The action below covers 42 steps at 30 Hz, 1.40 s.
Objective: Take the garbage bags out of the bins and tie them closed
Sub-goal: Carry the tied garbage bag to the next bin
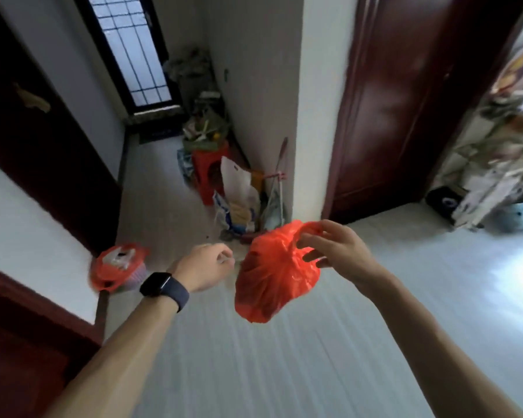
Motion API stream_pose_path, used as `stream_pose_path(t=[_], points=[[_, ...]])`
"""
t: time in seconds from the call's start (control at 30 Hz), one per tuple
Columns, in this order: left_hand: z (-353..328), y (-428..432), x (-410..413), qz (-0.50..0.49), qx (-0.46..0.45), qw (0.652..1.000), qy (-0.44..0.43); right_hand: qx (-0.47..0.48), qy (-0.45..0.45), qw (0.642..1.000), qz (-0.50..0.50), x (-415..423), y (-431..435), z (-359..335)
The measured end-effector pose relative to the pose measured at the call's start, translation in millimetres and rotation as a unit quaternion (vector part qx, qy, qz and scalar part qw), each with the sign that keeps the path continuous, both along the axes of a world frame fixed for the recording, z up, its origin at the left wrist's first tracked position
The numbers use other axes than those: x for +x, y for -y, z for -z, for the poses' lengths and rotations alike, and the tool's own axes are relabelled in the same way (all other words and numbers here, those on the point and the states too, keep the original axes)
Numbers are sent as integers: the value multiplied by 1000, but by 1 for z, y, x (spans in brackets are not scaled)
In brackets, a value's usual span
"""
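Observation:
A full red garbage bag (pixel 274 276) hangs in the air in front of me, gathered at its top. My right hand (pixel 335 251) pinches the bag's gathered top and carries it. My left hand (pixel 204 267), with a dark watch on its wrist, is just left of the bag with fingers curled in; nothing visible in it. On the floor at the left stands a small pale bin (pixel 135 277) lined with a second red bag (pixel 109 268) that holds white rubbish.
A dark red door (pixel 399 101) stands to the right of a white wall corner (pixel 299 116). Against that corner lean paper bags, a broom and a red stool (pixel 209 170) with clutter. Dark door frames line the left. A cluttered shelf (pixel 495 164) is at the right.

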<state>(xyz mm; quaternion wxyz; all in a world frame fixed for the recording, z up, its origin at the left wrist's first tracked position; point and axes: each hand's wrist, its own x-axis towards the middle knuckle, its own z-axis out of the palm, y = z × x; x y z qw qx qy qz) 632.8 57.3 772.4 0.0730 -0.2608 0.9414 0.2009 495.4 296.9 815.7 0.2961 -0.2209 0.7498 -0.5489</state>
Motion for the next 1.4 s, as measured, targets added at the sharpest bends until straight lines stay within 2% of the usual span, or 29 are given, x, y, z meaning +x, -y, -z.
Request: stream_pose_path(t=[0.3,0.57,0.7,0.8,0.93,1.13,1.4], points=[[-16,-70,-253,185,9,983,-14,33,-34,984,174,-173,-100,-10],[-23,-144,-491,334,-2,942,-12,56,-34,935,348,-326,-212,-21],[-27,-230,-592,421,-5,907,-3,49,-20,898,437,-375,-286,-23],[-26,-293,-646,464,15,886,-6,51,-21,886,461,-399,-329,-19],[-24,-417,-746,514,32,857,-25,48,-32,862,504,-464,-424,-7],[-20,-562,-872,547,40,834,-53,57,-36,849,524,-564,-556,2],[0,-731,-1044,569,34,818,-78,87,8,810,579,-695,-739,19]])
